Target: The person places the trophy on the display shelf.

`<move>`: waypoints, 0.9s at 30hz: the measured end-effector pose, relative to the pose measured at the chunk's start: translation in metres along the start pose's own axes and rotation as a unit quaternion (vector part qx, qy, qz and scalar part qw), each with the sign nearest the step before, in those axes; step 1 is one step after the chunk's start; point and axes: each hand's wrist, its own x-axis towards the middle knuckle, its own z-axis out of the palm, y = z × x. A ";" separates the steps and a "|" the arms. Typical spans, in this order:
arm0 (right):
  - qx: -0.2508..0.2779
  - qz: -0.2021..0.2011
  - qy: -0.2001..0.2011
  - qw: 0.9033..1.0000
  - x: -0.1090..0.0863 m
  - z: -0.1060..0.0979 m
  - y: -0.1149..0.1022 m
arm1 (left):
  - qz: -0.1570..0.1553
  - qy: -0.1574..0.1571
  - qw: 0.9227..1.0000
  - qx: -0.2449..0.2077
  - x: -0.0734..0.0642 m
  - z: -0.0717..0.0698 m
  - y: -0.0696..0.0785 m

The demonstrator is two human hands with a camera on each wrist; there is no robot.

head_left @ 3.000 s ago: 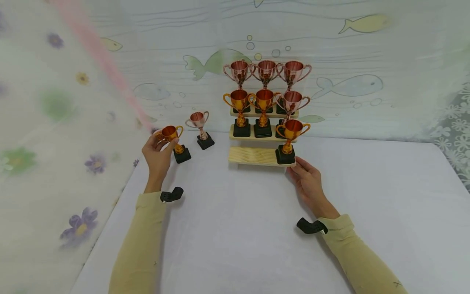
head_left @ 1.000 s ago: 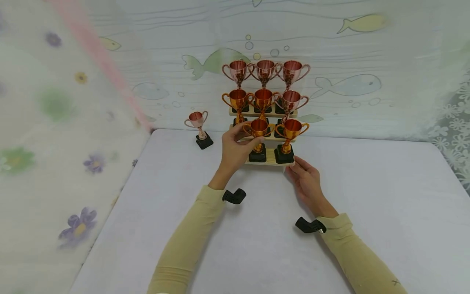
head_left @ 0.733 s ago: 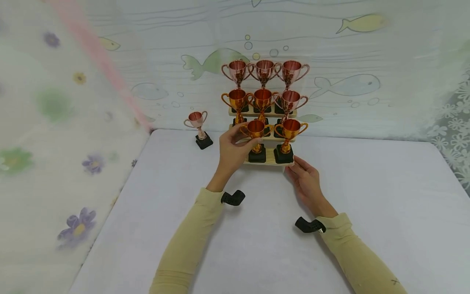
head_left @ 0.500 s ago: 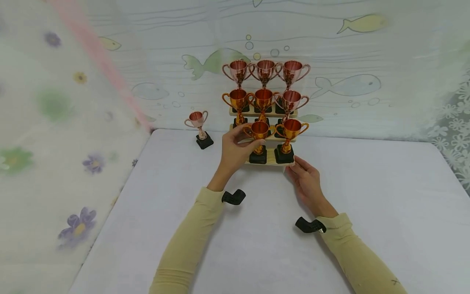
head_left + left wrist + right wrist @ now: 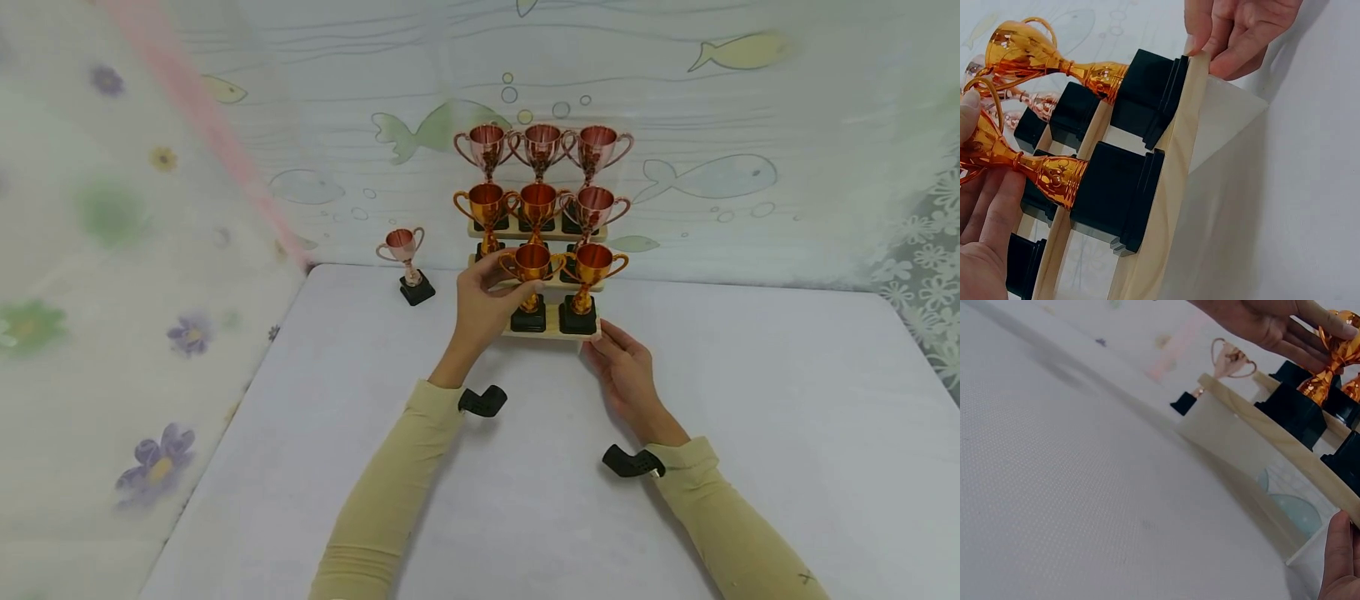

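Observation:
My left hand [image 5: 483, 304] pinches a gold trophy cup [image 5: 532, 262] by its cup and stem, with the thumb in front and the fingers behind. Its black base [image 5: 1116, 194] stands on the lowest wooden step of a tiered display rack [image 5: 553, 322], in the middle. To its right on that step is another gold trophy [image 5: 593, 263], upright. My right hand [image 5: 626, 375] holds the right end of the lowest step; in the left wrist view, thumb and fingers [image 5: 1235, 59] close on the wood's edge. The step's left part lies behind my left hand in the head view.
On the upper two steps stand several trophies: rose-gold ones [image 5: 542, 146] at the back, two gold [image 5: 487, 200] and one rose-gold [image 5: 596, 207] in the middle row. One rose-gold trophy [image 5: 402, 246] stands on the white table [image 5: 540, 500], left of the rack. A patterned curtain hangs behind.
My left hand has carried the gold trophy from the table's left side onto the lowest step, then shifted it slightly left and back right. My right hand has stayed at the rack's end.

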 end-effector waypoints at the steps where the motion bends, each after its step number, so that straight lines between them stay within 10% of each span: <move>1: -0.001 0.000 0.000 1.000 0.000 0.000 0.000 | 0.003 0.001 1.000 -0.001 0.000 0.000 0.000; 17: 0.006 -0.005 -0.001 1.000 0.000 0.001 0.001 | 0.025 0.008 0.999 -0.037 0.000 0.005 -0.022; 27: -0.006 -0.009 -0.002 1.000 -0.001 0.001 0.001 | -0.006 -0.005 0.998 -0.067 -0.013 -0.019 -0.042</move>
